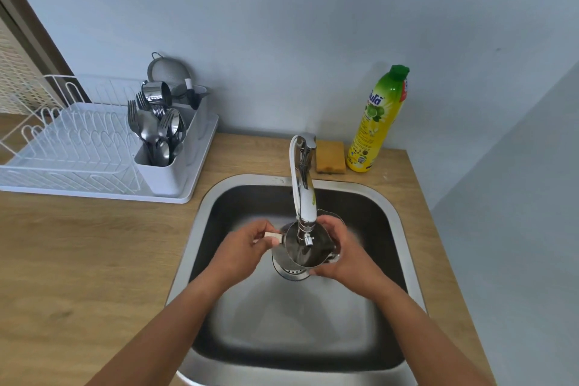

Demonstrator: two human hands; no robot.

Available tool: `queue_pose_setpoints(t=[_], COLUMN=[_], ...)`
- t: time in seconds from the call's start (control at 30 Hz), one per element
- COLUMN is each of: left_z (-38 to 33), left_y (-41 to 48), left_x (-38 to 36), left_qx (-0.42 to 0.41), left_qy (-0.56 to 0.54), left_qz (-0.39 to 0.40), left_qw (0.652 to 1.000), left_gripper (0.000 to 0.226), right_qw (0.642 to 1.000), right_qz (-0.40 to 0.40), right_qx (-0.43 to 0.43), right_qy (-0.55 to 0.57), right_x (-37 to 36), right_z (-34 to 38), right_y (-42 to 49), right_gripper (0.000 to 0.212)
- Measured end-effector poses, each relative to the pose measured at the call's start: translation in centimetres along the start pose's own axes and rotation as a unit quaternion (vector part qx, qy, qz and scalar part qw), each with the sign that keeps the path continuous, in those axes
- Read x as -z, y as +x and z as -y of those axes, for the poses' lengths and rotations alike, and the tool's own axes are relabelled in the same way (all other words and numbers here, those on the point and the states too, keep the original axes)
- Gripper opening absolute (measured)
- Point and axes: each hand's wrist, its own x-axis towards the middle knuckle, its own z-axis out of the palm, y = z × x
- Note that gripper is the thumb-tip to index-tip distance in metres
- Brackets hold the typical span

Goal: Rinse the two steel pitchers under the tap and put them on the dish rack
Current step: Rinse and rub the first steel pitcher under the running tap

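Gripping the steel pitcher (305,247) upright under the tap (303,194), mouth up at the spout, the left hand (241,249) pinched its handle from nine o'clock while the right hand (343,252) wrapped the wall from three o'clock, above the sink (391,213) drain. The dish rack (78,147) lay well apart at ten o'clock on the counter (94,260), nearer the left hand. Only a fragment of lettering showed on the yellow detergent bottle (377,122), unreadable; a second pitcher was not clearly visible.

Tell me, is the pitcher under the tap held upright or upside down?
Upright, slightly tilted. The steel pitcher shows its open mouth facing up below the tap, gripped by the left hand and right hand.
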Motion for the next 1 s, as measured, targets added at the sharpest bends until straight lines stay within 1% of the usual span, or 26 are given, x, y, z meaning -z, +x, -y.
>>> queue_pose_setpoints(t=[0.1,0.17,0.2,0.27,0.3,0.33,0.4,0.5,0.57,0.63,0.7,0.83,0.97,1.0], left_z=[-0.8,-0.9,-0.7,-0.1,0.3,0.7,1.5,2.4,2.5,2.4,2.1,2.3,2.6,2.7], left_y=[-0.2,-0.1,0.0,-0.1,-0.3,-0.5,-0.9,-0.9,-0.7,-0.6,-0.6,-0.3,-0.2,-0.2], left_x=[1.0,1.2,1.3,1.2,0.9,0.6,-0.2,-0.7,-0.7,-0.7,-0.9,-0.8,-0.6,-0.7], left_qx=[-0.012,0.002,0.02,0.078,0.107,0.126,0.134,0.132,0.138,0.145,0.145,0.145,0.157,0.157], left_qy=[0.107,0.13,0.106,-0.012,-0.072,-0.113,-0.15,-0.169,-0.161,-0.157,-0.164,-0.17,-0.153,-0.155], left_qz=[-0.004,0.007,0.02,0.069,0.096,0.117,0.128,0.101,0.094,0.108,0.116,0.086,0.109,0.113], left_qw=[0.994,0.991,0.994,0.994,0.987,0.979,0.971,0.971,0.973,0.971,0.969,0.971,0.97,0.969], left_gripper=[0.009,0.011,0.012,0.013,0.013,0.012,0.011,0.01,0.013,0.017,0.017,0.02,0.022,0.022], right_qw=[0.995,0.991,0.989,0.988,0.989,0.99,0.992,0.993,0.992,0.989,0.988,0.989,0.986,0.986], right_qz=[0.034,0.057,0.069,0.088,0.093,0.094,0.078,0.068,0.078,0.095,0.101,0.091,0.117,0.115], right_qx=[-0.032,-0.053,-0.062,-0.075,-0.078,-0.078,-0.083,-0.09,-0.096,-0.105,-0.107,-0.107,-0.114,-0.117], right_qy=[0.084,0.111,0.113,0.097,0.083,0.068,0.045,0.039,0.039,0.036,0.044,0.044,0.033,0.037], right_x=[-0.9,-1.1,-1.0,-0.4,-0.1,0.2,0.4,-0.1,-0.3,0.2,0.8,0.3,0.6,0.6], right_z=[-0.4,-0.7,-0.7,-0.6,-0.4,-0.5,-0.5,-0.6,-0.9,-0.7,-0.5,-0.2,-0.3,-0.6], right_y=[0.2,0.1,0.0,-0.2,-0.2,-0.2,-0.1,0.4,0.6,0.7,0.8,1.1,1.3,1.4], right_gripper=[0.086,0.083,0.079,0.07,0.067,0.068,0.074,0.078,0.075,0.069,0.064,0.064,0.054,0.055])
